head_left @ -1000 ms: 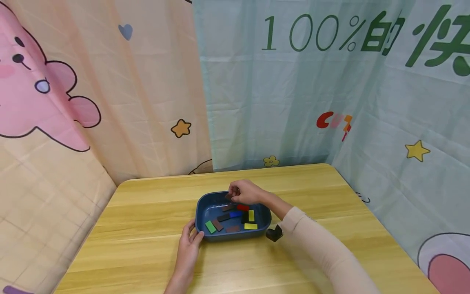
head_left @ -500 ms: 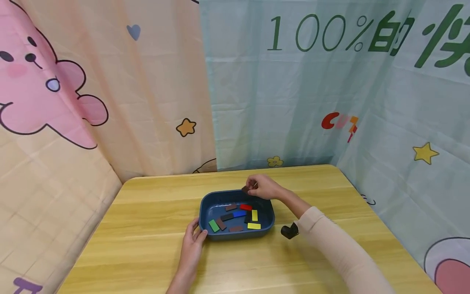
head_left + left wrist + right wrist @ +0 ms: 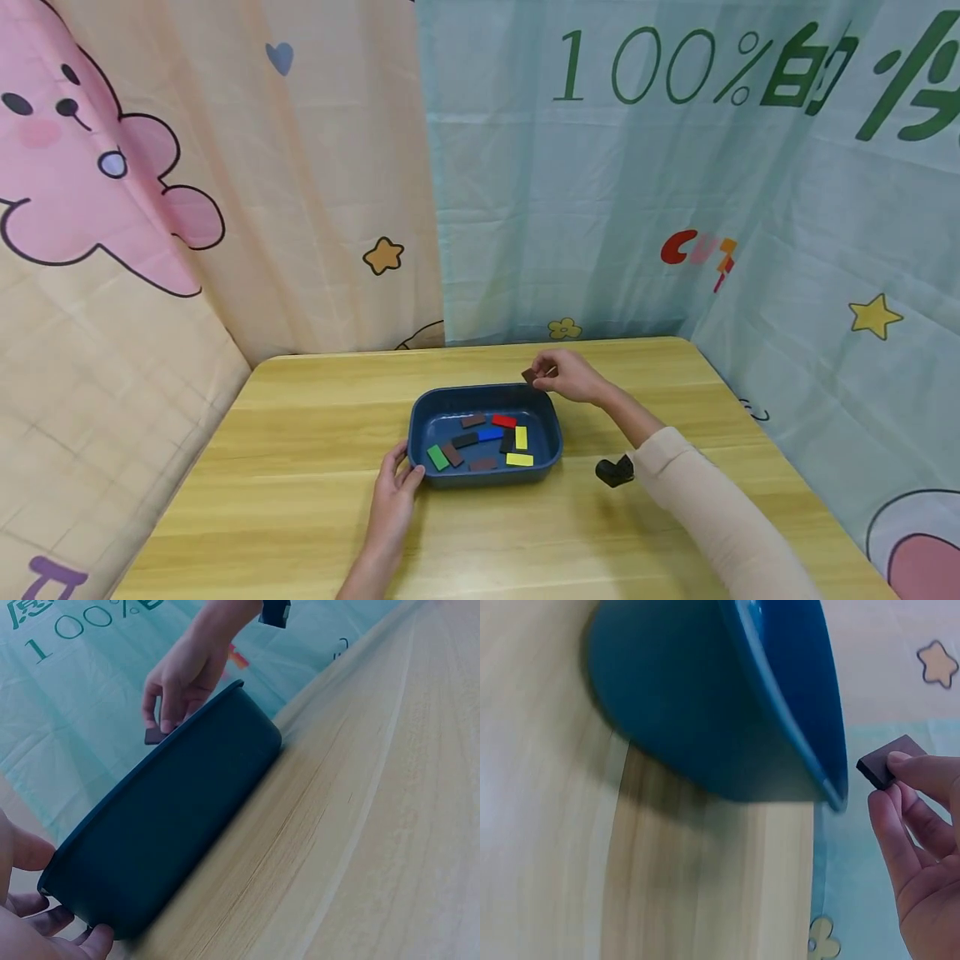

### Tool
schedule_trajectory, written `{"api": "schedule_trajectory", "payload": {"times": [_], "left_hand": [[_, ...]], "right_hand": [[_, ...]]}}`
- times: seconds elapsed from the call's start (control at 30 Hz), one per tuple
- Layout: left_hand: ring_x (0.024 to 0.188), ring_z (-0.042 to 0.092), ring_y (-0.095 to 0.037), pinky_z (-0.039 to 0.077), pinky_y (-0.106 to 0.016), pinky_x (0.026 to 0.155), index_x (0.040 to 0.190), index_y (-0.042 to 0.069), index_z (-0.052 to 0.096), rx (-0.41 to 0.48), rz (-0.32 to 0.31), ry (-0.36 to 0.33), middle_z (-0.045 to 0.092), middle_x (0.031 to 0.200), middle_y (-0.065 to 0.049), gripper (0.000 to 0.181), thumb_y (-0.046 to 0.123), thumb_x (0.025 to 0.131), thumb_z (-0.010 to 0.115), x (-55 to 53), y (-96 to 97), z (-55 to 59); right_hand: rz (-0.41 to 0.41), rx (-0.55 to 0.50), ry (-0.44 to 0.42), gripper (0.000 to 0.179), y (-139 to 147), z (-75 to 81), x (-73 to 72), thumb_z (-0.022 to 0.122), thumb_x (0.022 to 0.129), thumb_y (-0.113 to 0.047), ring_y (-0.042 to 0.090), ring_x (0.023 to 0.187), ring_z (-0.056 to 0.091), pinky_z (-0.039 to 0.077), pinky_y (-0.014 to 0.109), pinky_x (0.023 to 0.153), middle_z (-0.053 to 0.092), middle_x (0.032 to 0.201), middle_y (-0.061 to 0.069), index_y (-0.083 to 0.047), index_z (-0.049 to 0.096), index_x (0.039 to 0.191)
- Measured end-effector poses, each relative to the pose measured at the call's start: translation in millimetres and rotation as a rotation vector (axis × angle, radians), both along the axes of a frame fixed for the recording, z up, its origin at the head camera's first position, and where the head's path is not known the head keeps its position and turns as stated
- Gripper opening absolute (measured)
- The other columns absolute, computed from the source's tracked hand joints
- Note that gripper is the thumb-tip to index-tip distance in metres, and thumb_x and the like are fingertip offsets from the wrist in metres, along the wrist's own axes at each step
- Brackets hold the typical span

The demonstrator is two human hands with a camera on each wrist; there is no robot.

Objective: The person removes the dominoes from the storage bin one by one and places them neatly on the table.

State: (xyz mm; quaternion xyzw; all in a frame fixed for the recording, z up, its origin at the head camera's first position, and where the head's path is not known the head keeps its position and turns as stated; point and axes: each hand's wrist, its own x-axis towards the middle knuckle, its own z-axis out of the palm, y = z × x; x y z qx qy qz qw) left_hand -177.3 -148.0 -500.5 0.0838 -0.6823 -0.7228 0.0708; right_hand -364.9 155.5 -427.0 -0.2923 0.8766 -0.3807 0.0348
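A dark blue rectangular basin (image 3: pixel 486 479) stands on the wooden table. Inside lie several thin domino-like blocks, among them a green block (image 3: pixel 437 457), a blue block (image 3: pixel 491 434), a red block (image 3: pixel 504 422) and a yellow block (image 3: pixel 519 459). My left hand (image 3: pixel 394 492) holds the basin's near left corner, thumb at the rim and fingers against the outer wall. Over the far right rim, my right hand (image 3: pixel 567 375) pinches a brown block (image 3: pixel 890 760) between thumb and fingers. In the left wrist view this brown block (image 3: pixel 155 736) shows just beyond the rim.
The wooden tabletop (image 3: pixel 285 467) runs around the basin on all sides. Printed curtains (image 3: pixel 525 208) hang along the table's back and sides. A black wrist camera (image 3: pixel 615 472) sits by the right sleeve (image 3: pixel 705 500).
My right hand has lifted the brown block from inside the basin and carried it right, to above the far right rim. My left hand keeps its hold on the corner.
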Motion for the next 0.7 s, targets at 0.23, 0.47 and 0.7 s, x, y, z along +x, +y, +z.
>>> {"api": "schedule_trajectory", "payload": {"times": [0.23,0.47,0.7], "left_hand": [[0.143,0.036,-0.05,0.034,-0.057,0.116,0.155,-0.006,0.032,-0.018,-0.002,-0.001,0.028,0.159,-0.03,0.051,-0.001,0.107,0.047,0.2,-1.6,1.6],[0.142,0.036,-0.049,0.035,-0.056,0.116,0.155,-0.005,0.033,-0.027,0.0,-0.004,0.029,0.159,-0.029,0.05,0.0,0.107,0.048,0.9,-0.7,1.6],[0.143,0.036,-0.049,0.034,-0.056,0.116,0.156,-0.004,0.031,-0.028,-0.005,-0.011,0.026,0.161,-0.028,0.052,0.002,0.108,0.047,-0.2,-1.6,4.0]], "right_hand": [[-0.1,-0.1,-0.075,0.01,24.3,-12.2,1.5,0.072,0.095,-0.001,0.025,0.085,0.066,0.06,0.045,0.073,0.065,0.095,0.01,0.0,0.066,0.103],[-0.198,-0.204,-0.226,0.016,44.6,-25.9,1.3,0.069,0.097,0.001,0.027,0.092,0.064,0.06,0.052,0.087,0.062,0.101,0.016,0.006,0.062,0.11],[-0.287,-0.224,-0.306,0.022,54.4,-45.9,-4.0,0.069,0.097,0.003,0.028,0.088,0.067,0.062,0.038,0.075,0.066,0.098,0.018,0.009,0.06,0.115]]}}
